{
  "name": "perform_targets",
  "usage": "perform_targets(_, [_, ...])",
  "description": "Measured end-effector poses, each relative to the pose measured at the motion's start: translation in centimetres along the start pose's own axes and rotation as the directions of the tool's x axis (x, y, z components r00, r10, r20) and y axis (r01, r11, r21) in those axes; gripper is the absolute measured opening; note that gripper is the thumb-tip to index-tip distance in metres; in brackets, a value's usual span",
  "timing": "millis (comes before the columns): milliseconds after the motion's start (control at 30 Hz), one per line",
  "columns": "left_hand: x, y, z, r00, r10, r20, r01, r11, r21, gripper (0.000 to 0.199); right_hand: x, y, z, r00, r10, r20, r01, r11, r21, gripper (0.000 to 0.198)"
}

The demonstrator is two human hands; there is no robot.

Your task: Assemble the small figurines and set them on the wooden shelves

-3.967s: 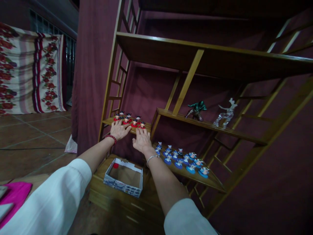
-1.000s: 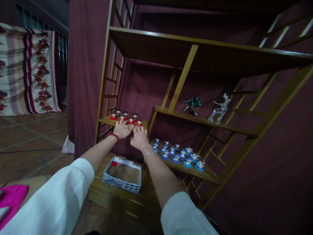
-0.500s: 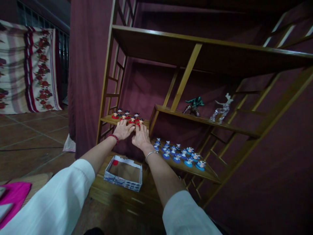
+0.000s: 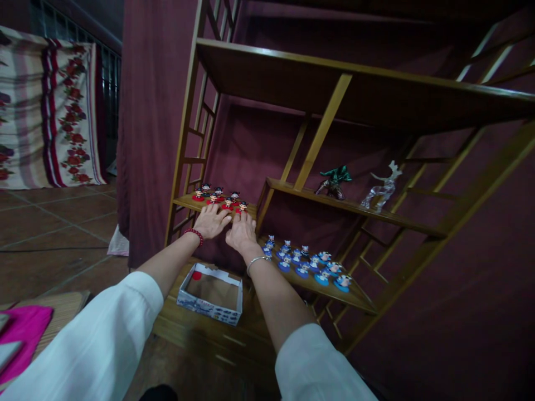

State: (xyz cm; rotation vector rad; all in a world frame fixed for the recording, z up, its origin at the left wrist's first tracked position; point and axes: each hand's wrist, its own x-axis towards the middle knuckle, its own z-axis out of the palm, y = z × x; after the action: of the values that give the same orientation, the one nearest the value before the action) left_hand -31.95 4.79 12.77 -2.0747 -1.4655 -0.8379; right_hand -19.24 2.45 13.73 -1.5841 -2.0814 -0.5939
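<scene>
Both my hands reach the front edge of the left shelf, side by side, backs up. My left hand [image 4: 210, 221], a red bead bracelet at its wrist, has its fingers stretched toward the front figurines; it is open. Beside it, my right hand [image 4: 242, 233] wears a silver bangle and is also open, fingers extended at the base of the rightmost red figurine [image 4: 242, 207]. Whether the fingertips touch the bases is hidden. Several small figurines [image 4: 198, 194] with black headwear and mostly red bases stand in rows behind my fingers.
Below my arms sits an open cardboard box [image 4: 209, 312] with a red disc [image 4: 196, 275] inside. Blue-based figurines [image 4: 303, 269] fill the lower right shelf. A green-and-dark figure [image 4: 334, 181] and a clear deer [image 4: 381, 189] stand higher. A wooden post [image 4: 324, 131] divides the shelves.
The view has shifted slightly. My hands stay at the shelf edge in nearly the same pose, and the figurines keep their places.
</scene>
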Motion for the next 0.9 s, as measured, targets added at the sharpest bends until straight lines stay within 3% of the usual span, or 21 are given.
perform_targets(200, [-0.1, -0.2, -0.2, 0.999, -0.001, 0.037, 0.002, 1.000, -0.020, 0.049, -0.1, 0.0, 0.1, 1.000, -0.011, -0.010, 0.012, 1.000, 0.025, 0.052])
perform_targets(500, [-1.7, -0.3, 0.4, 0.998, 0.056, -0.013, -0.056, 0.997, -0.051, 0.049, -2.1, 0.4, 1.5, 0.993, -0.101, -0.062, 0.103, 0.994, 0.024, 0.069])
perform_targets(667, [-3.5, 0.1, 0.3, 0.998, 0.064, -0.007, -0.064, 0.998, -0.026, 0.068, -3.5, 0.1, 1.5, 0.996, -0.075, -0.056, 0.077, 0.996, 0.042, 0.077])
perform_targets(900, [-4.7, 1.9, -0.1, 0.988, -0.112, 0.105, 0.117, 0.992, -0.043, 0.077, -5.5, -0.6, 0.2, 0.998, -0.045, 0.035, 0.042, 0.994, 0.097, 0.078])
